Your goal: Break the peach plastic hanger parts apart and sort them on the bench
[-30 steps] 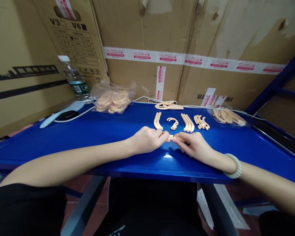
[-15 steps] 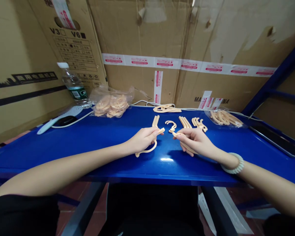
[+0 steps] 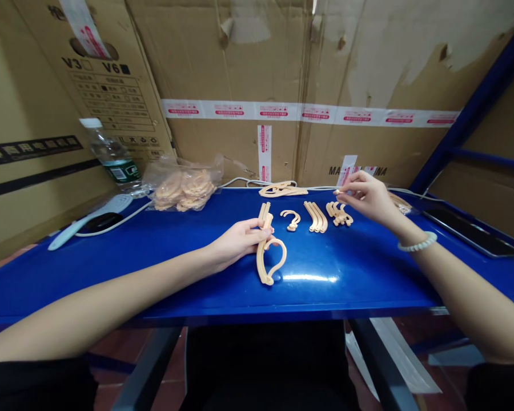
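My left hand [image 3: 242, 242] is closed on a beige plastic folding hanger [image 3: 262, 262], its arm pieces lying lengthwise and its curved hook pointing right, just above the blue table. Behind it lie loose straight hanger arms [image 3: 264, 209]. Raised at the right, my right hand [image 3: 364, 197] has thumb and fingertips pinched together; a tiny pale bit shows there, too small to name. Below and left of that hand is a small pile of hooks [image 3: 339, 214]. Several curved arms [image 3: 316, 217] lie side by side left of the pile, then a single hook [image 3: 292, 220].
More hanger pieces [image 3: 282, 189] lie at the back by a white cable. A plastic bag of parts [image 3: 184, 185], a water bottle [image 3: 119, 162] and a pale blue fan-like paddle [image 3: 89, 220] are at left. Right stand a dark phone [image 3: 471, 231] and a partly hidden bag [image 3: 400, 202].
My right hand has left the hanger pieces in front of me and risen to the right. The hanger in my left hand has turned, its hook now toward the right. The view has shifted slightly.
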The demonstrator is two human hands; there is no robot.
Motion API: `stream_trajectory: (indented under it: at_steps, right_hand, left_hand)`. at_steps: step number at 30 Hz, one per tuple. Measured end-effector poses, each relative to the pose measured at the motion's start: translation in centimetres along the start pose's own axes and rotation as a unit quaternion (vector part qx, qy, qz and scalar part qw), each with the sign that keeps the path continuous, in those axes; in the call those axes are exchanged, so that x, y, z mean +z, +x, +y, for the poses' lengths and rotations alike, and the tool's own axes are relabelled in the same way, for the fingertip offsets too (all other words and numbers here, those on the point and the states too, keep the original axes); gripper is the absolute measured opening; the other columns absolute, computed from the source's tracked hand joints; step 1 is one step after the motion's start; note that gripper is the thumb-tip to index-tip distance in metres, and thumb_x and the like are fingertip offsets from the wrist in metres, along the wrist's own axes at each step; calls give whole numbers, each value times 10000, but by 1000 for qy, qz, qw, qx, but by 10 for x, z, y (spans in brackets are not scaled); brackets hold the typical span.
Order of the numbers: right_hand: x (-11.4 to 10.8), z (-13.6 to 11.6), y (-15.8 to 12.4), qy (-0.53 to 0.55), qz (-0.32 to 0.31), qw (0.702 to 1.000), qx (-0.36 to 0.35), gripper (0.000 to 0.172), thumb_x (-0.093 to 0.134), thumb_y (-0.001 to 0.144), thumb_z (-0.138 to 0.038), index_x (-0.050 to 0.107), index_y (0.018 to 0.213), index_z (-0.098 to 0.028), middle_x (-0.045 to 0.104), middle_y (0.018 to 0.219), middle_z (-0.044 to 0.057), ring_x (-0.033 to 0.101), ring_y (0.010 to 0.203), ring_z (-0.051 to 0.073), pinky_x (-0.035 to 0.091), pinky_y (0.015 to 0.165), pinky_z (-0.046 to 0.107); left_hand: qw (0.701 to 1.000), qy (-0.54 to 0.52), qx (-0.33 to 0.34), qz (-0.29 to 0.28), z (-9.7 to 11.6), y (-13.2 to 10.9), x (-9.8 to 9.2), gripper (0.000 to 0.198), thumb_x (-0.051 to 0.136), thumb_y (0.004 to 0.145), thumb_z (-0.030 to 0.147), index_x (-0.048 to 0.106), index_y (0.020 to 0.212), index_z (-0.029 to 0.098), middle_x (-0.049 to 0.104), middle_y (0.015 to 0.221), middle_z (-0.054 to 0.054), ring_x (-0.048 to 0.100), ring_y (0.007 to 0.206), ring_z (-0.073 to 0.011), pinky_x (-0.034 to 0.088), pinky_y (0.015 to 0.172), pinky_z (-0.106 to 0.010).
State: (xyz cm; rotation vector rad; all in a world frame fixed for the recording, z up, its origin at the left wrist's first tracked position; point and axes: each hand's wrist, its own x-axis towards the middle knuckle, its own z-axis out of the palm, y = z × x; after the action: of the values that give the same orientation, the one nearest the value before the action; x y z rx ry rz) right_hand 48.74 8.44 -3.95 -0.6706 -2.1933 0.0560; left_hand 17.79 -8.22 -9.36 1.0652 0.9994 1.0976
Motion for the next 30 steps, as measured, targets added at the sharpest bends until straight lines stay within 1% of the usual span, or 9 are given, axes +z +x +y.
stream_trajectory:
  at_steps: [5, 13, 15, 17, 19, 21, 25, 27, 30]
  right_hand:
    - [12, 29, -4, -97, -112, 988, -39, 196, 636, 863, -214, 832, 865, -212, 699, 920, 91, 657, 746, 218, 536, 692, 373]
    - [7, 37, -4, -168, -277, 945, -45, 333, 558, 755, -37, 822, 876, -200, 776, 936, 68, 723, 803, 234, 572, 758, 338]
    - [7, 31, -4, -185, -265, 945, -52, 351, 531, 767, -35, 813, 903, -192, 771, 953, 78, 721, 822, 245, 578, 756, 354]
    - [12, 15, -6, -177, -205, 959, -81, 359, 508, 818, -52, 798, 987, -180, 758, 1001, 103, 711, 880, 265, 582, 779, 387]
    - [20, -11, -10, -126, -133, 973, -142, 348, 494, 910, -105, 757, 1128, -173, 735, 1059, 127, 687, 963, 278, 580, 829, 422]
    - [29, -43, -16, -55, -111, 968, -219, 333, 521, 977, -179, 690, 1264, -186, 708, 1149, 135, 656, 1055, 273, 567, 896, 438]
    - [45, -91, -32, -71, -145, 917, -366, 386, 592, 1011, -355, 632, 1347, -171, 654, 1328, 164, 564, 1275, 324, 472, 1060, 519]
    - [49, -99, -39, -97, -167, 894, -404, 432, 555, 1032, -419, 620, 1371, -160, 635, 1385, 164, 516, 1350, 331, 426, 1108, 526]
    - [52, -98, -44, -123, -177, 883, -417, 423, 495, 1063, -435, 633, 1357, -163, 661, 1363, 145, 503, 1376, 304, 392, 1143, 509]
  left_hand:
    - [999, -23, -7, 22, -1, 1, 0, 298, 849, 810, 239, 635, 991, 135, 742, 929, -69, 701, 823, -143, 562, 859, -301]
    - [999, -21, 7, 39, -3, 2, 0, 259, 813, 856, 245, 646, 1011, 123, 754, 957, -104, 723, 842, -172, 581, 833, -323]
    - [999, -24, 13, 40, -3, 2, 0, 271, 823, 847, 254, 646, 1001, 119, 753, 952, -97, 714, 792, -158, 584, 812, -321]
    - [999, -29, 20, 41, -4, 2, 0, 293, 844, 826, 259, 643, 984, 117, 751, 954, -92, 712, 773, -155, 588, 800, -323]
    - [998, -34, 26, 41, -4, 2, 1, 321, 868, 798, 263, 637, 966, 118, 750, 956, -92, 721, 804, -171, 592, 800, -329]
    - [998, -38, 32, 39, -4, 3, 1, 355, 891, 771, 272, 628, 956, 122, 750, 953, -93, 728, 827, -184, 596, 799, -335]
    - [998, -36, 45, 28, -6, 3, 1, 458, 935, 707, 330, 604, 955, 133, 748, 943, -83, 729, 784, -178, 606, 784, -341]
    - [998, -27, 52, 23, -6, 3, 1, 495, 946, 684, 366, 595, 948, 137, 743, 936, -77, 729, 788, -180, 609, 776, -338]
    - [998, -10, 63, 18, -7, 1, 4, 502, 944, 680, 395, 582, 919, 142, 733, 925, -70, 728, 815, -189, 610, 766, -336]
